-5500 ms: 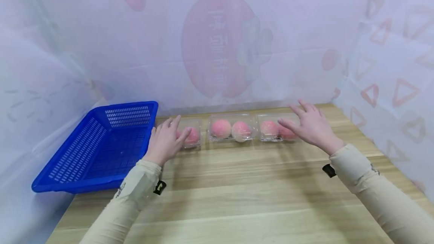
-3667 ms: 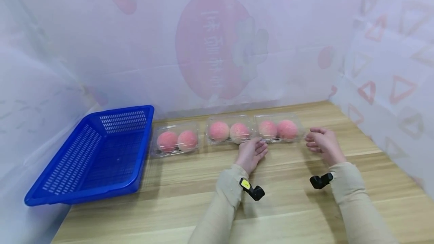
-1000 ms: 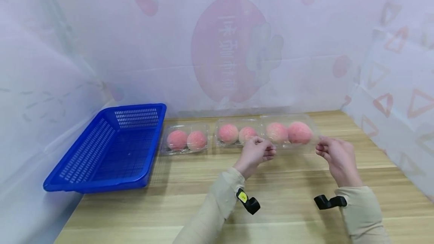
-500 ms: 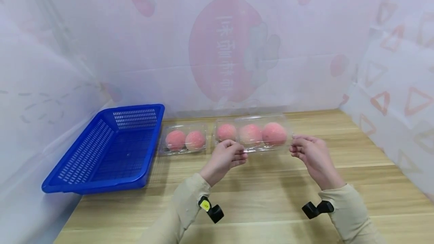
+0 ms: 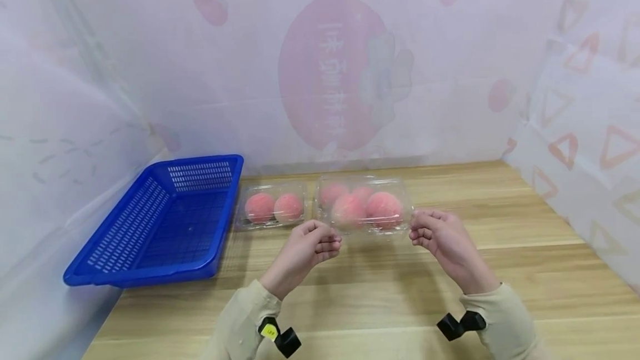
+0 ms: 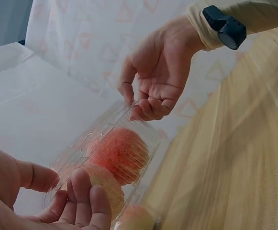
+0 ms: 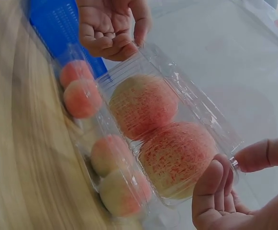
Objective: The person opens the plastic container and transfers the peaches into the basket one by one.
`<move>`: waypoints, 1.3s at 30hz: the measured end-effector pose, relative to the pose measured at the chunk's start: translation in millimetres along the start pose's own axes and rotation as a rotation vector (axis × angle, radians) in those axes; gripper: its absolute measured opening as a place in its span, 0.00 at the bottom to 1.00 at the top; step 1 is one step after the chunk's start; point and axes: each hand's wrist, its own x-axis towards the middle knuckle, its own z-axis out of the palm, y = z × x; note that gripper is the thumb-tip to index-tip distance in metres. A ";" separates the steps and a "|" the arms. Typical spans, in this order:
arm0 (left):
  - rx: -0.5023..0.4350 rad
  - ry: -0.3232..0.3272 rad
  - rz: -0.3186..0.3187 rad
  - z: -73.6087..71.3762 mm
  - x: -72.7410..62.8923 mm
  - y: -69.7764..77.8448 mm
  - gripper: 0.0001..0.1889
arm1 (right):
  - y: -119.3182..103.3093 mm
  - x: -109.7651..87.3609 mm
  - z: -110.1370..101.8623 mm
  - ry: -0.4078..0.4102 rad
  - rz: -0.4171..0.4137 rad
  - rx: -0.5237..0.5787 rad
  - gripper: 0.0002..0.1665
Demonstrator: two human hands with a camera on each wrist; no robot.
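While left hand [image 5: 312, 246] and right hand [image 5: 442, 240] pinch its opposite ends, the clear box [image 5: 369, 213] near centre frame seems light, flexible and slippery, best gripped there.

Blue slotted basket [image 5: 212, 266] at left of head frame. Wood-grain tabletop [image 5: 530, 226] across lower frame. Pale backdrop [image 5: 450, 49], upper centre, bearing large pink fruit print. Right-hand panel [image 5: 600, 93]: reddish triangle outlines.

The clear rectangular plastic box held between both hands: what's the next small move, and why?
I'd probably lift the clear rectangular plastic box slightly higher. The left hand and right hand pinch its opposite ends, and a second clear plastic box, holding two pink peaches, lies between it and the blue plastic basket.
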 end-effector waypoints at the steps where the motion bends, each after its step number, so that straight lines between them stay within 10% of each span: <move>1: -0.002 0.000 0.001 -1.6 -2.7 -1.0 0.08 | 1.6 -1.8 1.5 -0.001 0.000 0.004 0.08; 20: -0.017 -0.015 -0.032 -36.5 -37.9 -22.2 0.06 | 31.8 -16.2 10.6 -0.231 0.100 -0.023 0.03; 39: 0.064 -0.011 -0.071 -42.5 -32.4 -47.9 0.06 | 56.4 -8.7 1.2 -0.193 0.153 -0.082 0.08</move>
